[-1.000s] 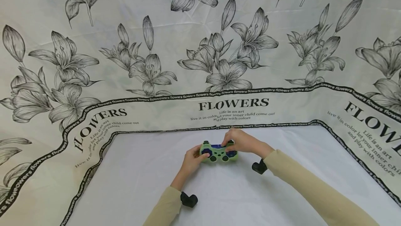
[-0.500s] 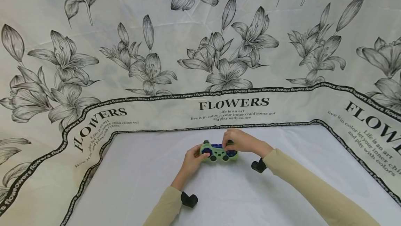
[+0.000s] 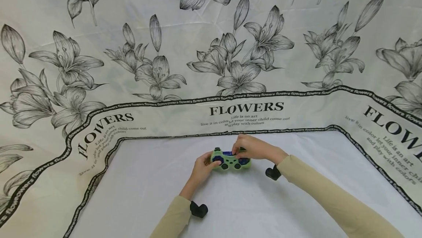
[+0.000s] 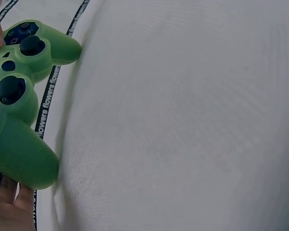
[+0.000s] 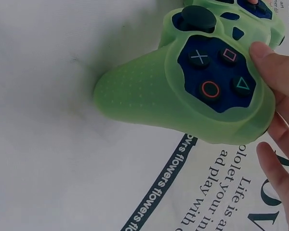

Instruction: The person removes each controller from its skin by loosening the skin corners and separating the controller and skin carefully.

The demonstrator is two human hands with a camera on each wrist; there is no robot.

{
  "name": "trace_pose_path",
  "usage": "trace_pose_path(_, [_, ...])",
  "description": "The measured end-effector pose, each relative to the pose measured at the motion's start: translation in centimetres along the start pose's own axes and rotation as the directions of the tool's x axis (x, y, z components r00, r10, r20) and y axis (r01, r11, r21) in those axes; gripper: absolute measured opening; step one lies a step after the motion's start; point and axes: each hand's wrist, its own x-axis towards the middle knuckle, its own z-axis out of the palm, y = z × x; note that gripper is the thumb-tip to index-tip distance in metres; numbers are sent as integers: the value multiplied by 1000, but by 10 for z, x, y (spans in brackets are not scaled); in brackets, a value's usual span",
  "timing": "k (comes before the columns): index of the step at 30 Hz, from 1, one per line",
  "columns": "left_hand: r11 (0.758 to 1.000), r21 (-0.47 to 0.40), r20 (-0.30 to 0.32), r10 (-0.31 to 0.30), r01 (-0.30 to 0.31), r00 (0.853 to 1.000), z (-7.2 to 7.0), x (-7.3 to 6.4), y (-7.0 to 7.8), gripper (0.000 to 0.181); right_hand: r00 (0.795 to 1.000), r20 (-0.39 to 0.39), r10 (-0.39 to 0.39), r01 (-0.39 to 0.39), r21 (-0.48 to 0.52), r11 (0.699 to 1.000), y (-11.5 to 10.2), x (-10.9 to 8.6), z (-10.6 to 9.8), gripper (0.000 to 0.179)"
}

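A game controller [image 3: 230,162] with a blue face and dark sticks sits in a light green rubbery cover [image 5: 135,89]. In the head view, my left hand [image 3: 202,168] grips its left side, the thumb on the front near the blue pad. The fingers of that hand show under the handle [image 4: 26,159] in the left wrist view. My right hand [image 3: 253,148] pinches the upper edge right of the middle. In the right wrist view the right thumb [image 5: 265,55] presses the cover's edge beside the square and triangle buttons [image 5: 235,72], other fingers lying behind.
A white cloth [image 3: 148,194] covers the table. Behind and at both sides stands a flower-printed fabric [image 3: 165,117] with black lettered borders. Black wrist devices [image 3: 199,209] sit by both beige sleeves [image 3: 174,214].
The right fingertips have shifted slightly along the controller's upper edge, down and then back up to the left. The left hand and the controller have stayed nearly still.
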Motion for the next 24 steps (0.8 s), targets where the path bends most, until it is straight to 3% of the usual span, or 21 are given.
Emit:
trace_pose_path(4, [1000, 12, 13, 14, -15, 1000, 0, 1, -1, 53, 999, 35, 4, -4, 2, 1000, 0, 1, -3, 12])
trace_pose_path(13, [993, 114, 61, 13, -20, 998, -1, 2, 1, 57, 995, 45, -87, 88, -27, 996, 4, 6, -2, 5])
trace_pose_path(17, [993, 117, 63, -2, -5, 998, -1, 3, 1, 59, 993, 60, -102, 100, 32, 994, 6, 7, -2, 5])
trace_pose_path(24, [994, 87, 114, 56, -67, 992, -4, 2, -1, 57, 991, 94, -91, 84, 71, 994, 4, 9, -4, 5])
